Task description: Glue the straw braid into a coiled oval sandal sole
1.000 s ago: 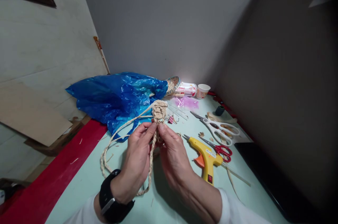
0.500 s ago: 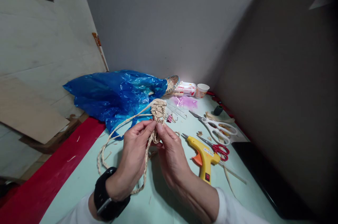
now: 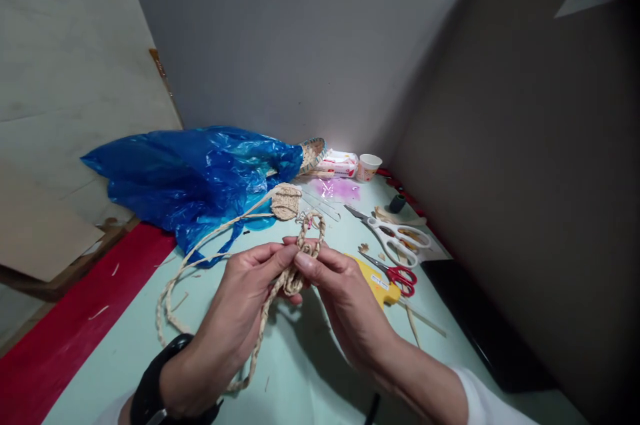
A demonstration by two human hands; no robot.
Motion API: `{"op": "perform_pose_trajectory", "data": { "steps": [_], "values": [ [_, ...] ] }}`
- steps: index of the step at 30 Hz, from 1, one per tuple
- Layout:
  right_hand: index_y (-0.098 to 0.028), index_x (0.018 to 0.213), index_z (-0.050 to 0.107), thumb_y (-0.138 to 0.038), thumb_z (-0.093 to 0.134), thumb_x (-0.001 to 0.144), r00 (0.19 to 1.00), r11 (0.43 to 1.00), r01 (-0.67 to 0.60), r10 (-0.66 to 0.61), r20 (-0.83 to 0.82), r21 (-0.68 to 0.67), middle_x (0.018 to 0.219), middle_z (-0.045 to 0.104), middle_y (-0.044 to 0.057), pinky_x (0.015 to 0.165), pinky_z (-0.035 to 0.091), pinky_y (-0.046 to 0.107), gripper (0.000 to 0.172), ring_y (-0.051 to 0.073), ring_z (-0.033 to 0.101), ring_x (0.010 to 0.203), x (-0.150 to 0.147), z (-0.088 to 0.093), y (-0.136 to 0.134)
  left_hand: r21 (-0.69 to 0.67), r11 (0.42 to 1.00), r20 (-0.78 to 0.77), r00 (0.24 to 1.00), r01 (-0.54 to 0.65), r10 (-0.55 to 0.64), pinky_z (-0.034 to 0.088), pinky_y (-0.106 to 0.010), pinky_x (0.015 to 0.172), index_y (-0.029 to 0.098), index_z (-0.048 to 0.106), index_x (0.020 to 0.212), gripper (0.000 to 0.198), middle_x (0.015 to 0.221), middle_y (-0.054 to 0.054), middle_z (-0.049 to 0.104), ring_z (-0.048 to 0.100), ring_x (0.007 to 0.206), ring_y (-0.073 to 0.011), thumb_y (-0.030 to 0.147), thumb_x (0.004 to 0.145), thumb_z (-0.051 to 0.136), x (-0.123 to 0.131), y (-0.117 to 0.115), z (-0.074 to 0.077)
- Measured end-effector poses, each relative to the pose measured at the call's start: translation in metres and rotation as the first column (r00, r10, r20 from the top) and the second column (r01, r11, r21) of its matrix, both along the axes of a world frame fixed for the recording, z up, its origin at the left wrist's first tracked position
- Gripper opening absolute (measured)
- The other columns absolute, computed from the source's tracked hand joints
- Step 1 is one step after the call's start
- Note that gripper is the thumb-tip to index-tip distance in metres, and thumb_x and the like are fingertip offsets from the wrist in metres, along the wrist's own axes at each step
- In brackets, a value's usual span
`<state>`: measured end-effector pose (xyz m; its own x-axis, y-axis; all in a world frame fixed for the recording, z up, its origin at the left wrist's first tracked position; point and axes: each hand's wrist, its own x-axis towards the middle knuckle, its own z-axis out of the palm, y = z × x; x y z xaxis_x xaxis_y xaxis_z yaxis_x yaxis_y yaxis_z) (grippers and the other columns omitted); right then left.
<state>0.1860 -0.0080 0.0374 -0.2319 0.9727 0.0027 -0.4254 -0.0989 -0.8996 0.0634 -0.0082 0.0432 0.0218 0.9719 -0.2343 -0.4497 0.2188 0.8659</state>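
Observation:
My left hand point(image 3: 240, 308) and my right hand point(image 3: 340, 291) meet over the pale green table point(image 3: 310, 371), both pinching a braided straw cord point(image 3: 306, 246). The cord curls into a loop just above my fingertips. Its long tail point(image 3: 173, 281) trails left and down across the table. A small woven straw piece point(image 3: 286, 201) sits farther back, joined to the cord's strands. A black watch point(image 3: 155, 391) is on my left wrist.
A crumpled blue plastic bag point(image 3: 195, 175) lies at the back left. A yellow glue gun point(image 3: 377, 278), red scissors point(image 3: 397, 273) and white scissors point(image 3: 395, 233) lie to the right. A paper cup point(image 3: 369, 167) and a packet point(image 3: 340, 163) stand by the wall. A red strip point(image 3: 70, 338) borders the table's left.
The woven piece that stood above my fingers has dropped back toward the table, and a braided loop now rises between my fingertips. The view has shifted so everything sits farther left.

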Motion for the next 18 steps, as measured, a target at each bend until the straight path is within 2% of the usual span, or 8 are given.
{"op": "perform_pose_trajectory", "data": {
  "steps": [3, 8, 11, 14, 16, 18],
  "values": [
    [-0.018, 0.089, 0.078, -0.028, 0.070, 0.083, 0.997, 0.999, 0.022, -0.025, -0.073, -0.040, 0.088, 0.058, 0.004, 0.059, 0.044, 0.025, 0.015, 0.016, 0.050, 0.076, 0.001, -0.005, -0.006, 0.002, 0.999, -0.022, 0.999, 0.041, -0.041, 0.053, -0.020, 0.044, 0.013, 0.079, 0.081, 0.021, 0.076, -0.008, 0.074, 0.062, 0.057, -0.0135, 0.031, 0.073, 0.080, 0.004, -0.003, -0.002],
    [-0.018, 0.093, 0.077, -0.029, 0.072, 0.083, 0.979, 0.990, 0.063, -0.086, -0.185, -0.125, 0.080, 0.059, 0.002, 0.056, 0.041, 0.023, 0.016, 0.012, 0.049, 0.067, 0.007, -0.014, -0.009, 0.095, 0.984, -0.098, 0.985, 0.154, -0.145, 0.057, -0.020, 0.057, 0.018, 0.082, 0.090, 0.018, 0.083, -0.008, 0.078, 0.067, 0.062, -0.0143, 0.028, 0.075, 0.079, 0.008, -0.005, -0.006],
    [-0.016, 0.095, 0.076, -0.029, 0.071, 0.084, 0.977, 0.988, 0.055, -0.083, -0.194, -0.147, 0.075, 0.059, 0.000, 0.057, 0.041, 0.024, 0.017, 0.011, 0.049, 0.062, 0.008, -0.018, -0.008, 0.076, 0.991, -0.181, 0.979, 0.114, -0.099, 0.055, -0.018, 0.052, 0.020, 0.083, 0.086, 0.024, 0.078, -0.006, 0.078, 0.064, 0.054, -0.0125, 0.025, 0.063, 0.086, 0.011, -0.003, -0.003],
    [-0.015, 0.095, 0.075, -0.029, 0.071, 0.084, 0.981, 0.986, 0.043, -0.073, -0.180, -0.162, 0.073, 0.061, 0.001, 0.058, 0.042, 0.025, 0.018, 0.012, 0.050, 0.061, 0.009, -0.019, -0.008, 0.037, 0.998, -0.252, 0.967, 0.045, -0.035, 0.053, -0.019, 0.045, 0.019, 0.084, 0.074, 0.025, 0.070, -0.006, 0.077, 0.061, 0.046, -0.0121, 0.024, 0.050, 0.090, 0.013, 0.000, 0.001],
    [-0.014, 0.092, 0.074, -0.028, 0.070, 0.084, 0.988, 0.989, 0.018, -0.040, -0.151, -0.145, 0.071, 0.062, 0.001, 0.061, 0.043, 0.027, 0.017, 0.013, 0.052, 0.061, 0.011, -0.017, -0.007, 0.028, 0.999, -0.305, 0.952, 0.029, -0.019, 0.052, -0.019, 0.043, 0.019, 0.084, 0.067, 0.020, 0.070, -0.006, 0.077, 0.061, 0.046, -0.0126, 0.025, 0.049, 0.089, 0.012, 0.001, 0.002],
    [-0.014, 0.089, 0.072, -0.026, 0.069, 0.083, 0.992, 0.991, -0.041, 0.024, -0.127, -0.125, 0.071, 0.062, 0.001, 0.064, 0.045, 0.028, 0.014, 0.013, 0.055, 0.060, 0.017, -0.014, -0.004, 0.037, 0.998, -0.360, 0.932, 0.054, -0.037, 0.051, -0.018, 0.046, 0.020, 0.084, 0.066, 0.015, 0.067, -0.006, 0.076, 0.061, 0.047, -0.0123, 0.027, 0.053, 0.087, 0.009, 0.002, 0.002]
  ]
}}
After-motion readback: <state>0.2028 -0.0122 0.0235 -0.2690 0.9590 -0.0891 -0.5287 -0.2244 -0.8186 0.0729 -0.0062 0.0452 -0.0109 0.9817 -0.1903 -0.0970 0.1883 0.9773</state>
